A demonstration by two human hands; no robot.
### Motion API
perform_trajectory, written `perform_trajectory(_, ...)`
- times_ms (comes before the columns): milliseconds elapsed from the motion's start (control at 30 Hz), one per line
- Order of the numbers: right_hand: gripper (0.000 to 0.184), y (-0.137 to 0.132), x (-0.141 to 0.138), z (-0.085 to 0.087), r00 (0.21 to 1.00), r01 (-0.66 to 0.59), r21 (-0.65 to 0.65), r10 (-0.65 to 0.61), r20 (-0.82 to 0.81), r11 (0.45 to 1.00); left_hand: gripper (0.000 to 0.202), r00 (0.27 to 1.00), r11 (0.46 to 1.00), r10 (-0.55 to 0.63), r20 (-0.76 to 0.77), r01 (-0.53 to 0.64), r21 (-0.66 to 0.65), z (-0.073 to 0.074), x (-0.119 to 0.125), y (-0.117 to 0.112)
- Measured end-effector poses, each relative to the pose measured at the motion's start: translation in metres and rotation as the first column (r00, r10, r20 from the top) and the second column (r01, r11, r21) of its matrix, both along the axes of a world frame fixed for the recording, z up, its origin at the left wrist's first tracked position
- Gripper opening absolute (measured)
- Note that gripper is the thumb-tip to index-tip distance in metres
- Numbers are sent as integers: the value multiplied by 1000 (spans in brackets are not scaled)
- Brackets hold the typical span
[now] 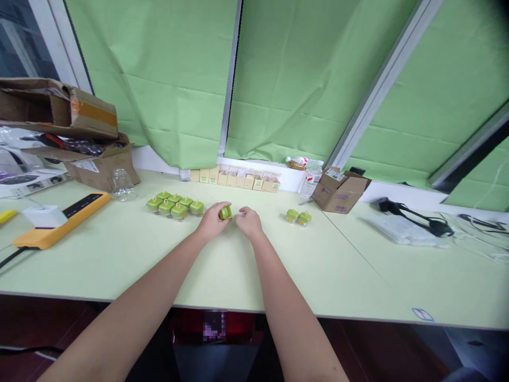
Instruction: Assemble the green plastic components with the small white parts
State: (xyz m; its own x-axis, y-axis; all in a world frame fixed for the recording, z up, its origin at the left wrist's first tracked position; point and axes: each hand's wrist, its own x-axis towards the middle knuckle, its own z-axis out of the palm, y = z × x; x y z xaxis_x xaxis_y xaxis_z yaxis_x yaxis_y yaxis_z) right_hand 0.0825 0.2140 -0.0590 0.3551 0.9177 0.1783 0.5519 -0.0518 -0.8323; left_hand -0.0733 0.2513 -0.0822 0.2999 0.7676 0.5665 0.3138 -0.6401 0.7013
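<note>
My left hand (213,220) is closed around a small green-lidded box (225,212), held tilted just above the table. A short gap away, my right hand (249,222) has its fingers curled together in a pinch; whatever they may hold is too small to make out. Left of my hands stands a group of several like boxes (178,211), clear below with green lids and small loops on top. Two more green-lidded boxes (298,216) sit apart on the right.
Small cream cartons (239,178) line the table's back edge. A brown cardboard box (340,191) and plastic bottles (309,183) stand back right. Left are an orange power strip (59,222), a clear glass vessel (123,185) and stacked cardboard boxes (95,119). Cables and plastic bags (401,228) lie right.
</note>
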Motion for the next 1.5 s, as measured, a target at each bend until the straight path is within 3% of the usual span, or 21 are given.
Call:
perform_trajectory(133, 39, -4, 1, -2, 981, 51, 80, -65, 182, 996, 50, 1000, 1000, 0, 9, 0, -1, 1, -1, -1)
perform_trajectory(267, 13, -3, -7, 4, 985, -85, 272, 40, 166, 958, 50, 1000, 1000, -8, 1, 8, -6, 2, 0, -3)
perform_trajectory(400, 9, -1, -15, 3, 973, -191, 209, 156, 171, 959, 53, 999, 998, -34, -37, 36, 54, 2, 2, -4)
perform_trajectory(700, 4, 1, -15, 3, 984, -176, 174, 180, -10, 969, 56, 995, 988, -74, -73, 83, 131, 3, 4, -9)
perform_trajectory(1100, 9, 0, -15, 10, 978, -171, 201, 191, -85, 965, 48, 997, 998, -67, 36, 67, 6, 5, 6, -9)
perform_trajectory(1300, 15, 3, -3, 14, 944, 7, 229, 70, -324, 973, 45, 996, 997, 68, -59, -70, -33, -2, 0, -1)
perform_trajectory(1367, 13, 4, 4, 14, 963, 91, 220, -30, -267, 971, 43, 992, 996, 89, -84, -91, -15, -2, -1, 0)
perform_trajectory(1500, 7, 4, 13, 9, 981, 185, 177, -192, 26, 967, 42, 989, 997, 58, -139, -63, -32, 1, -1, -4)
